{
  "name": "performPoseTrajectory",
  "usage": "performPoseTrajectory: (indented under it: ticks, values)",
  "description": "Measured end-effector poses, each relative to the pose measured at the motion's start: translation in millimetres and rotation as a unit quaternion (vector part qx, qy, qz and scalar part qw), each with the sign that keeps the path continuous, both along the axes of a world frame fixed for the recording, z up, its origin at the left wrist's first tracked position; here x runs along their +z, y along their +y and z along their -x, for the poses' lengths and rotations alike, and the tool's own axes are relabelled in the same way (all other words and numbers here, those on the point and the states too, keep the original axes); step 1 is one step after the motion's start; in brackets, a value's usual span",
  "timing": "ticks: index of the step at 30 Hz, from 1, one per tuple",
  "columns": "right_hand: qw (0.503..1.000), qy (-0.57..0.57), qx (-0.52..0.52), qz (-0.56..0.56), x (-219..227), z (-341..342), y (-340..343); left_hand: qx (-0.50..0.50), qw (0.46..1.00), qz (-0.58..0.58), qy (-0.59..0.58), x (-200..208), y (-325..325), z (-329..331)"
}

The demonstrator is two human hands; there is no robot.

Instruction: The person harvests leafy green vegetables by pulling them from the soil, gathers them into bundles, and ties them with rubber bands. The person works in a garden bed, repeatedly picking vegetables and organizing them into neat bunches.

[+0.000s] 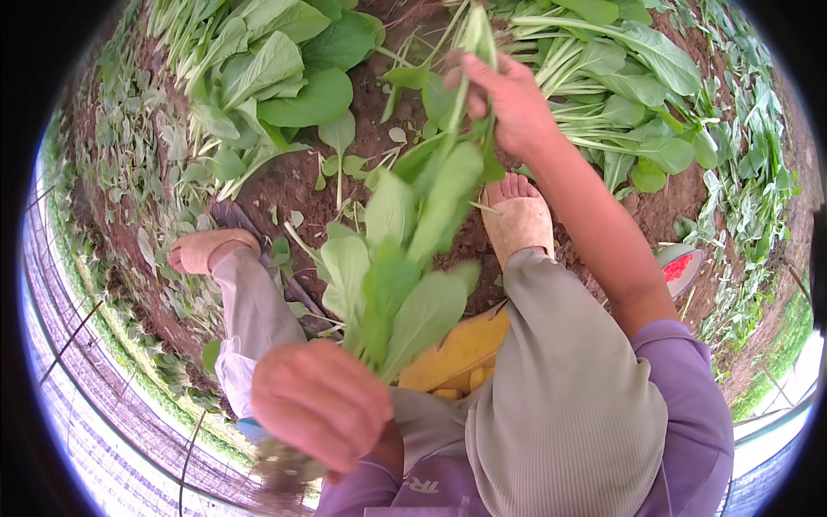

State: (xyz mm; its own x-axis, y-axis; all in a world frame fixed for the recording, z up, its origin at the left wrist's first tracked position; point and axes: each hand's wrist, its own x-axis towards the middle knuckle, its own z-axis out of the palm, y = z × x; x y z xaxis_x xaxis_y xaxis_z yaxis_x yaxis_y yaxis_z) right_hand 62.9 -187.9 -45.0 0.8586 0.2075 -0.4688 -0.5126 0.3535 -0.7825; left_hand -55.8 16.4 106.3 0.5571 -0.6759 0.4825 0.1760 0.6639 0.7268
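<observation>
My left hand [323, 403], a motion-blurred fist low in the view, is closed round the base of a leafy green plant [403, 297]. Its broad leaves spread up and away from that fist, and a smeared brown clump that looks like roots [291, 476] hangs below it. Farther off and to the right, my right hand [508, 102] has its fingers closed on a pale green leaf stalk [476, 43]. Whether this stalk is still joined to the plant in my left hand cannot be made out.
Piles of picked leafy greens lie on brown soil at far left [267, 73] and far right [633, 95]. My sandalled feet [521, 220] stand apart. Between my legs is a yellow plastic object [461, 351]. A pale, red-centred item [679, 267] lies at right.
</observation>
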Motion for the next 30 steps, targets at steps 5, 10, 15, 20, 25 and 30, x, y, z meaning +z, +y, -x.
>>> performPoseTrajectory:
  ticks: [5, 10, 15, 20, 25, 30]
  values:
    - [0.979, -0.100, 0.120, 0.133, 23, -23, -36, 0.008, 0.985, 0.164, 0.057, 1, 25, 5]
    - [0.919, -0.072, 0.366, 0.128, 58, 8, -32, 0.372, 0.873, -0.071, 0.307, -63, 9, 0]
    - [0.898, -0.098, 0.421, 0.078, 61, 25, -28, 0.399, 0.847, -0.179, 0.302, -80, -19, -34]
    - [0.886, -0.066, 0.457, 0.042, 61, 24, -37, 0.388, 0.831, -0.197, 0.347, -89, -28, -39]
    - [0.895, 0.027, 0.443, -0.038, 64, 19, -55, 0.374, 0.849, -0.124, 0.352, -105, -18, -42]
    - [0.893, 0.051, 0.447, -0.027, 58, 25, -59, 0.317, 0.872, -0.189, 0.322, -110, -24, -48]
